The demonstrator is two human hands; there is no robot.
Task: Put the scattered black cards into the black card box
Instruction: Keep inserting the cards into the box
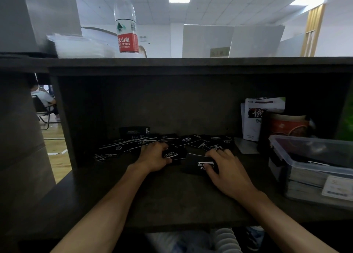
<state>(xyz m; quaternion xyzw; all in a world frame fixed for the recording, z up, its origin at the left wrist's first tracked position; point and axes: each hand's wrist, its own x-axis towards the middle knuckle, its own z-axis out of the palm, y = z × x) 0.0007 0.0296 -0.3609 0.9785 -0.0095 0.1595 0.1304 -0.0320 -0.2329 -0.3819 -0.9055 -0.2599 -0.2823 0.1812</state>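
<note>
Several black cards (133, 145) with white lettering lie scattered across the back of a dark desk shelf (172, 199). A black card box (134, 132) stands behind them near the back wall. My left hand (152, 157) grips a small stack of black cards (174, 154) between thumb and fingers. To the right, my right hand (227, 168) rests on the desk with its fingers curled over another black card (198, 167) that lies flat. More cards (214, 141) spread out beyond both hands.
A clear plastic container (313, 168) with a lid sits at the right. Behind it stand a red can (286, 126) and white packets (254, 119). A water bottle (126, 22) stands on the top ledge. A person sits far off at the left.
</note>
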